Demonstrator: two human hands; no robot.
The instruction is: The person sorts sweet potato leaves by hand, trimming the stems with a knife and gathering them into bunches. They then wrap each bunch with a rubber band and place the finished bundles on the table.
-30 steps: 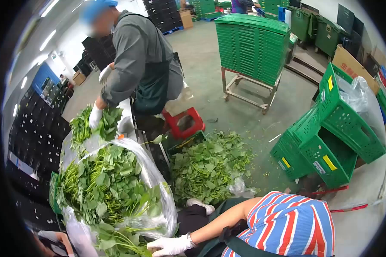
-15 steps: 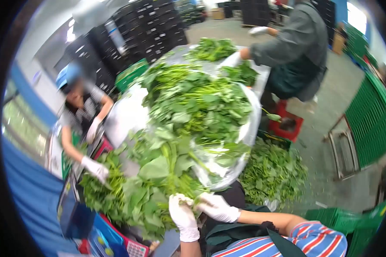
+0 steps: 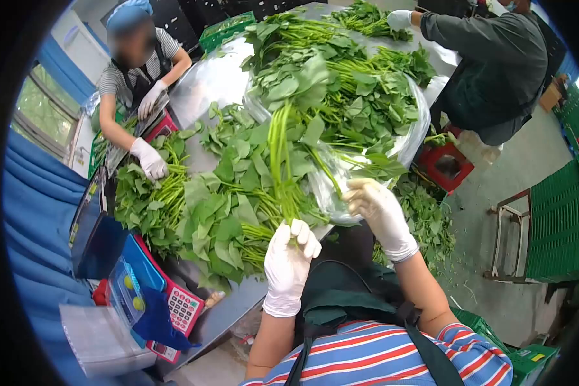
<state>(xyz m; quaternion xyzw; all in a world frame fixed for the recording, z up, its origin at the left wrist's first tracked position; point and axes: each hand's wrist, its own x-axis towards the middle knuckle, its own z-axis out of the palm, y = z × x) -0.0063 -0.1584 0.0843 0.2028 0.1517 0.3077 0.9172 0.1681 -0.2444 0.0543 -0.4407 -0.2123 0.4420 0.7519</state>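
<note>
My left hand (image 3: pixel 289 267), in a white glove, is closed around the lower ends of a bunch of leafy greens (image 3: pixel 280 151). The bunch stands upright, its long stems together and its broad leaves at the top. To its right, my gloved right hand (image 3: pixel 381 215) has its fingers bent in a pinch at the lower end of a single leafy stem (image 3: pixel 326 168), which slants up to the left. Right behind both hands lie heaped greens (image 3: pixel 228 209) on the table, and a larger pile (image 3: pixel 360 96) rests on clear plastic sheeting (image 3: pixel 421 122).
At the left, a co-worker's gloved hand (image 3: pixel 149 159) touches greens near a pink-keyed scale (image 3: pixel 183 309). Another person in dark clothes (image 3: pixel 495 64) reaches over the table's far right. A red crate (image 3: pixel 445 166) and green slatted panel (image 3: pixel 560 222) stand to the right.
My hands have moved apart: the right has gone right and up with a stem, while the left holds the bunch more upright. The camera view has shifted, and the far person's arm reaches out differently.
</note>
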